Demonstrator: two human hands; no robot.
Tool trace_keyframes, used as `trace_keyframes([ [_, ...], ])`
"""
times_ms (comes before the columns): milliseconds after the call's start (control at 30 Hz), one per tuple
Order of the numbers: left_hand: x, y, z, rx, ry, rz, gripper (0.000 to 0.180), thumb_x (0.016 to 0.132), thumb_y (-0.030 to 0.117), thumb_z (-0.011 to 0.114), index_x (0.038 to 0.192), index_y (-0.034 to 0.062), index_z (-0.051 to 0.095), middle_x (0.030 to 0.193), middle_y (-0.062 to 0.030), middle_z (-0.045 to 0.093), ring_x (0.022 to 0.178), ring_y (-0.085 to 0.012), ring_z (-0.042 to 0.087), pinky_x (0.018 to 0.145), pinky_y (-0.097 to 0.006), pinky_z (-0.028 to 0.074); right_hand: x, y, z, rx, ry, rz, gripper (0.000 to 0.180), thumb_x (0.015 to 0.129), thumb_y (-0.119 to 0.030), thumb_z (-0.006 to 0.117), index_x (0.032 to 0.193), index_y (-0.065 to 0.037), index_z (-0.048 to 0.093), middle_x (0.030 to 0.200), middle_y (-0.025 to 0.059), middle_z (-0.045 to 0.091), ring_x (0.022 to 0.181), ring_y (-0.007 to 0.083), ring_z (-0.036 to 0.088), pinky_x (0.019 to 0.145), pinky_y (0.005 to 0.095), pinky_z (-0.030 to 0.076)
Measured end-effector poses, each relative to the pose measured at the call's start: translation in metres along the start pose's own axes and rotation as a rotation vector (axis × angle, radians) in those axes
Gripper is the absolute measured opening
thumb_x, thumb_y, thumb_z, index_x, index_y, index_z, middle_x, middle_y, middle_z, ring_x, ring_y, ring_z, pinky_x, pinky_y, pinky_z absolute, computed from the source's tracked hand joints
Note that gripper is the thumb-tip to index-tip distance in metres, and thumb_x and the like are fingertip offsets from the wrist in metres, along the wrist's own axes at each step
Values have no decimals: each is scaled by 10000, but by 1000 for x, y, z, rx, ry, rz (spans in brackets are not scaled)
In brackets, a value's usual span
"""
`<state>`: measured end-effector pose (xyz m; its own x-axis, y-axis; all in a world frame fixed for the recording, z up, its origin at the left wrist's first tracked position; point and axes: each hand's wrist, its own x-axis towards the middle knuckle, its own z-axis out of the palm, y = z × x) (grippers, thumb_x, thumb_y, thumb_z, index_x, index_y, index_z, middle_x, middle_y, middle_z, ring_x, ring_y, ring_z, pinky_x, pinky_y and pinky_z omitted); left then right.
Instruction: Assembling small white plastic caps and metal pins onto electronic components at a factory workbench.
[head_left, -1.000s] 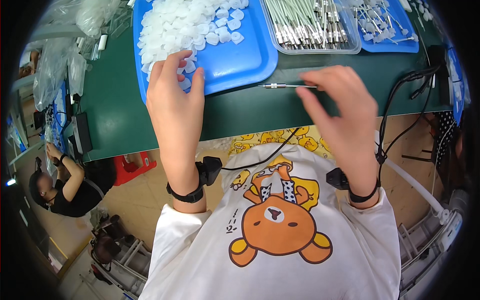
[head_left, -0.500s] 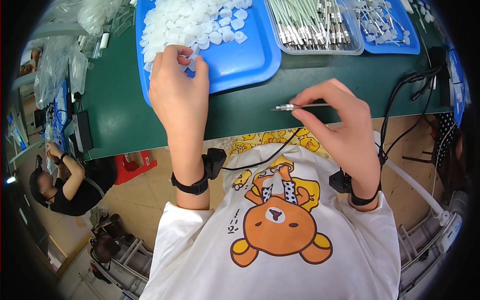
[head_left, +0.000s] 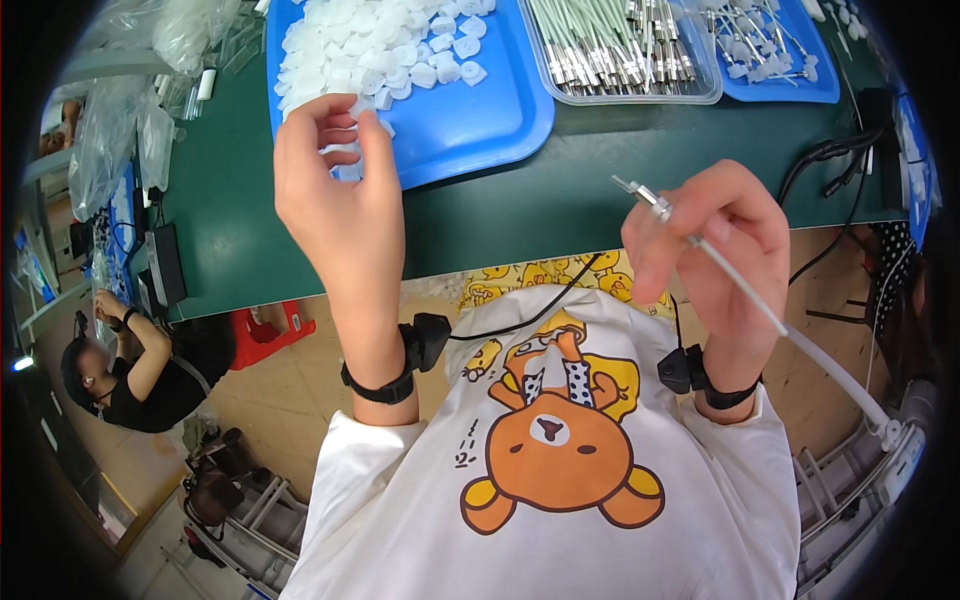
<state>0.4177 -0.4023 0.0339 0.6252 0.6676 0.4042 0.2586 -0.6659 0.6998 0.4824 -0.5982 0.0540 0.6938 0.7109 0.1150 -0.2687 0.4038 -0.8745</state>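
Observation:
My left hand is over the near left part of a blue tray. Its thumb and forefinger pinch a small translucent white plastic cap, partly hidden by the fingers. Many similar loose caps are heaped in that tray, some right under the fingers. Above the table's near edge, my right hand holds a thin pale tube with a metal end fitting between thumb and fingers. The fitting's narrow tip points up and left, and the tube slants down to the right.
A clear plastic box of pale tubes with metal ends stands behind my right hand. Beside it, another blue tray holds tubes with white caps. Black cables lie at the right. Further left sits another person.
My right hand has turned, so the tube swings from nearly level to slanting, fitting end up. My left hand has shifted slightly left, its fingertips now clasping a cap.

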Motion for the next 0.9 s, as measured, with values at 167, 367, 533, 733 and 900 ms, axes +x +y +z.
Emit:
trace_keyframes([
  [167, -9, 35, -14, -790, -198, -163, 169, 726, -12, 490, 886, -42, 442, 794, -103, 503, 749, -172, 525, 684, -267, 433, 0, -7, 1, 125, -49, -72, 129, 816, -169, 424, 836, -42, 413, 518, 29, 454, 408, 98, 430, 460, 223, 284],
  [367, -26, 58, -27, -1259, -628, -375, 257, 723, 65, 474, 938, 1, 350, 949, -131, 386, 849, -214, 470, 696, -254, 433, -2, -9, 2, 120, 14, -55, 184, 768, -251, 520, 808, -89, 440, 692, -3, 411, 479, 51, 390, 445, 185, 281],
  [533, -35, 70, -24, -1358, -643, -466, 261, 702, 60, 505, 901, 43, 337, 960, -146, 394, 831, -221, 486, 675, -247, 444, -2, -12, 17, 135, 124, -114, 241, 698, -214, 611, 807, -87, 438, 747, 37, 409, 498, 72, 407, 454, 175, 344],
  [733, -38, 66, -23, -1438, -766, -360, 283, 700, 64, 531, 908, 77, 340, 965, -140, 429, 827, -253, 500, 632, -255, 457, -6, -15, 16, -57, 16, -304, 308, 655, -221, 649, 809, -97, 412, 762, 53, 430, 483, 108, 444, 424, 203, 406],
  [900, -39, 61, -18, -1469, -786, -285, 313, 685, 63, 559, 916, 81, 348, 975, -131, 437, 774, -260, 520, 575, -275, 461, -20, -17, 2, -142, -3, -445, 326, 664, -229, 644, 868, -126, 411, 775, 23, 444, 546, 106, 444, 444, 199, 398],
])
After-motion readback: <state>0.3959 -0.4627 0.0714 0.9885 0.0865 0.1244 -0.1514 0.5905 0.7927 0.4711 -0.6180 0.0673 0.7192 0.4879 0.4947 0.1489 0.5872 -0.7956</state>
